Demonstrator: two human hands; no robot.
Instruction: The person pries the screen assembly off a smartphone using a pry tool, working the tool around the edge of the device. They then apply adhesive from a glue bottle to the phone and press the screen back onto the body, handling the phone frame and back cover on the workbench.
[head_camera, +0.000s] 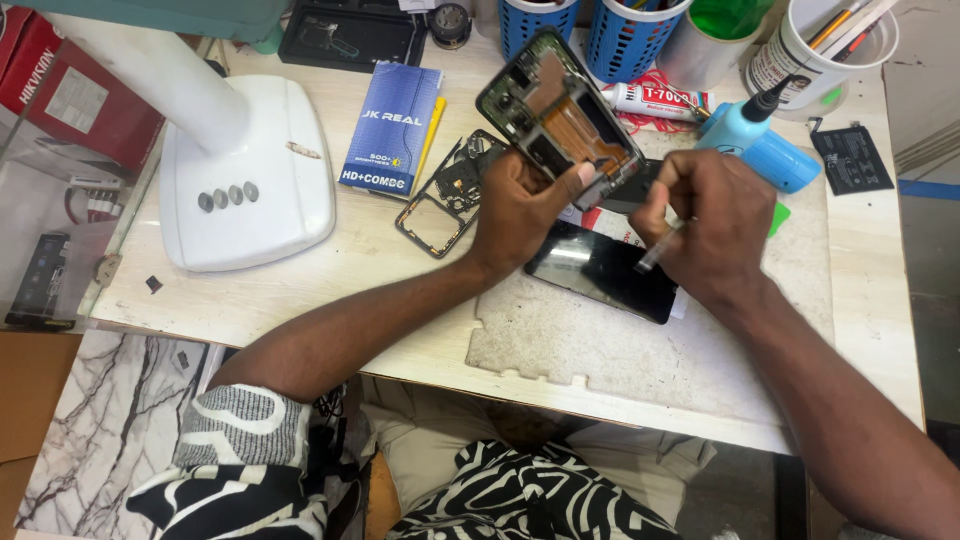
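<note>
— Over the pale worktop (380, 300), what has the left hand (520, 205) got?

— An opened black phone chassis with its copper-coloured innards showing (555, 110), tilted up, pinched between thumb and fingers at the lower end.

— And the right hand (715, 215)?

— Fingers curled tight around a thin grey tool (660, 250), beside the chassis. A glossy black screen panel (605, 272) lies flat just under both hands.
</note>
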